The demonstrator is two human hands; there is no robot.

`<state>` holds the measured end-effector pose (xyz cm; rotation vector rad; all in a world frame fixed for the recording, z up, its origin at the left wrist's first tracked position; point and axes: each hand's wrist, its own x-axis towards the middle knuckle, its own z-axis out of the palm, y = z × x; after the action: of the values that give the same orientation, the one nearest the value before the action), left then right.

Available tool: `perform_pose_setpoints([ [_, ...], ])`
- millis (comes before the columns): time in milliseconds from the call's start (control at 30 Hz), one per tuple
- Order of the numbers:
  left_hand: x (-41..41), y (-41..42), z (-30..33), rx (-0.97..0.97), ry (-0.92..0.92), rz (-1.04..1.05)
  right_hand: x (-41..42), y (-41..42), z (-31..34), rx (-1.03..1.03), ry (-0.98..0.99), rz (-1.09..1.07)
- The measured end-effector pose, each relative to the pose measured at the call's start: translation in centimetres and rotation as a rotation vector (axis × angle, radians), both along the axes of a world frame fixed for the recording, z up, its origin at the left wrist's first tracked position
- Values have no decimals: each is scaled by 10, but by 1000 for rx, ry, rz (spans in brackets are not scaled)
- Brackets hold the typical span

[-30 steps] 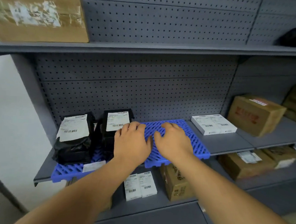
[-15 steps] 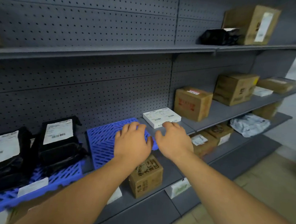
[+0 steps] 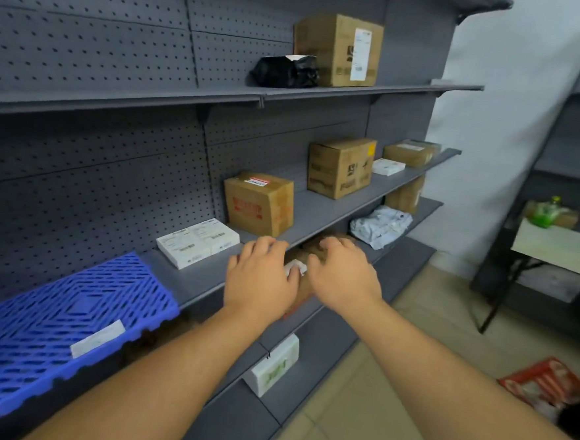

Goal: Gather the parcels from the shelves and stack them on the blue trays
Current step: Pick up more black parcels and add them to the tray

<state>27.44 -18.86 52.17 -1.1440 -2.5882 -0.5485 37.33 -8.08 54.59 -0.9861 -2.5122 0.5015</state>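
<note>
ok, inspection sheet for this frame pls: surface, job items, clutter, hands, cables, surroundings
Surface: grey metal shelves with pegboard backing, several tiers.
Job's things: blue tray on the middle shelf, bare but for a white label; white flat box to its right; brown box with red print; taller brown box; black bag and a brown box on the top shelf; grey mailer on the lower shelf.
Clutter: red carton on the floor, right.
Hands: left hand and right hand both open, hovering over a partly hidden brown parcel on the lower shelf; contact cannot be told.
Cables: nothing seen.
Surroundings: tiled floor, folding table with a green item, white wall.
</note>
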Motion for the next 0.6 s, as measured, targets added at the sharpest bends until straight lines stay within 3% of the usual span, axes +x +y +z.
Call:
perform_pose_setpoints([
  [600, 34, 228, -27, -36, -5, -402, 69, 180, -23, -42, -33, -430],
])
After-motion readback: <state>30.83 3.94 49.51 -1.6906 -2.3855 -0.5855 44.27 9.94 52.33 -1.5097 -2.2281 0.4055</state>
